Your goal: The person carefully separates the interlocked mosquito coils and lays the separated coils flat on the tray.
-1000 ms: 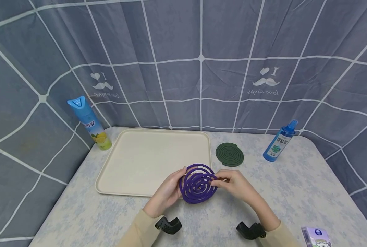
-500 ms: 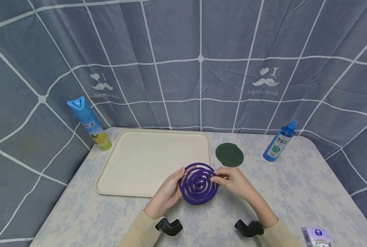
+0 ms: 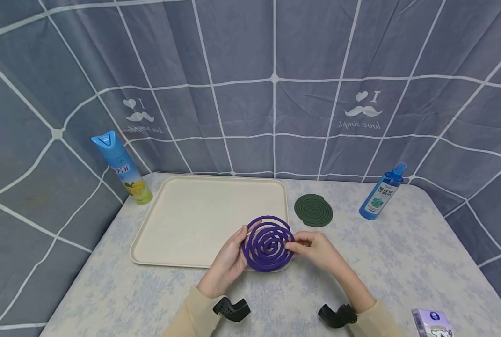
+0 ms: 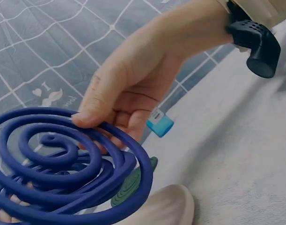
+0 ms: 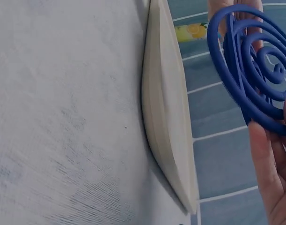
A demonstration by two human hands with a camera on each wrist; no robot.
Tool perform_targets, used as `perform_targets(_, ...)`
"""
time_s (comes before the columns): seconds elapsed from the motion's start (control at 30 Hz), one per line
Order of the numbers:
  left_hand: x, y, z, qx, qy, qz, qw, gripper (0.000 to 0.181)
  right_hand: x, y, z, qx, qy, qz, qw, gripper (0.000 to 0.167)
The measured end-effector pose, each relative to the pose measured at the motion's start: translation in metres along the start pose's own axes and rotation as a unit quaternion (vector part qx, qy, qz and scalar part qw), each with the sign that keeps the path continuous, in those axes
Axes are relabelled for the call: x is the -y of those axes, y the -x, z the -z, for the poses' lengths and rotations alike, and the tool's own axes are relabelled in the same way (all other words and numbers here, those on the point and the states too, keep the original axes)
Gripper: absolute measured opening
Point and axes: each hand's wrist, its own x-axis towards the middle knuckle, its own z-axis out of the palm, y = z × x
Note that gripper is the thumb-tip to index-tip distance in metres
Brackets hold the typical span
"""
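Both hands hold a purple mosquito coil (image 3: 268,244) above the front right corner of the cream tray (image 3: 208,220). My left hand (image 3: 227,263) grips its left edge, thumb on top and fingers beneath, as the left wrist view shows. Thumb and fingers of my right hand (image 3: 317,252) pinch the right side. In the left wrist view the rings of the coil (image 4: 63,176) stand apart and some strands cross, as if two spirals are interlaced. A flat, tightly wound green mosquito coil (image 3: 313,210) lies on the table, right of the tray.
A blue and yellow spray can (image 3: 124,168) stands at the table's back left. At the back right is a blue spray bottle (image 3: 381,194). A purple packet (image 3: 433,323) lies near the front right. Behind the table hangs a grey gridded curtain (image 3: 242,112).
The purple coil has shifted slightly away from the body and to the left, with both hands still on it. The tray, green coil and bottles have not moved.
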Motion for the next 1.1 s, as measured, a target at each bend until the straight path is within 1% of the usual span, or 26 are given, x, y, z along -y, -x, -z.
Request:
perform_targets(0.07,0.002,0.000,-0.001,-0.006,-0.002,-0.002,1.0000,0.051,0.001,0.000,-0.001,-0.013,-0.009,-0.008,0.9998,0.022)
perform_targets(0.13,0.003,0.000,-0.001,-0.004,0.003,-0.005,1.0000,0.051,0.002,0.000,-0.002,-0.020,-0.012,-0.011,0.9997,0.022)
perform_targets(0.27,0.005,-0.001,0.001,0.021,0.011,-0.005,0.9997,0.055,0.003,-0.001,-0.001,-0.028,-0.019,-0.020,0.9992,0.022)
perform_targets(0.37,0.005,-0.002,0.003,0.032,0.023,0.007,0.9992,0.056,0.004,-0.001,0.000,-0.031,-0.017,-0.021,0.9991,0.021)
perform_targets(0.5,0.004,-0.003,0.005,0.034,0.041,0.025,0.9983,0.055,0.003,-0.003,0.000,-0.032,-0.007,-0.014,0.9994,0.020)
perform_targets(0.6,0.004,-0.004,0.008,0.044,0.040,0.033,0.9977,0.055,0.002,-0.005,0.001,-0.028,0.000,-0.011,0.9995,0.021)
perform_targets(0.67,0.003,-0.004,0.011,0.057,0.031,0.037,0.9972,0.050,0.002,-0.005,0.002,-0.023,0.005,-0.009,0.9997,0.021)
perform_targets(0.77,0.001,-0.004,0.015,0.080,0.005,0.043,0.9959,0.038,0.002,-0.004,0.006,-0.008,0.016,0.008,0.9998,0.017)
perform_targets(0.87,0.000,-0.005,0.018,0.090,-0.038,0.050,0.9940,0.032,0.005,-0.003,0.011,0.017,0.039,0.046,0.9980,0.012)
perform_targets(0.97,-0.001,-0.006,0.018,0.081,-0.099,0.068,0.9894,0.030,0.008,-0.001,0.014,0.045,0.062,0.098,0.9923,0.012)
perform_targets(1.03,-0.001,-0.007,0.018,0.070,-0.141,0.080,0.9843,0.036,0.009,0.000,0.015,0.058,0.070,0.124,0.9881,0.010)
perform_targets(1.1,-0.002,-0.007,0.017,0.053,-0.171,0.085,0.9802,0.044,0.010,0.002,0.016,0.065,0.069,0.138,0.9858,0.006)
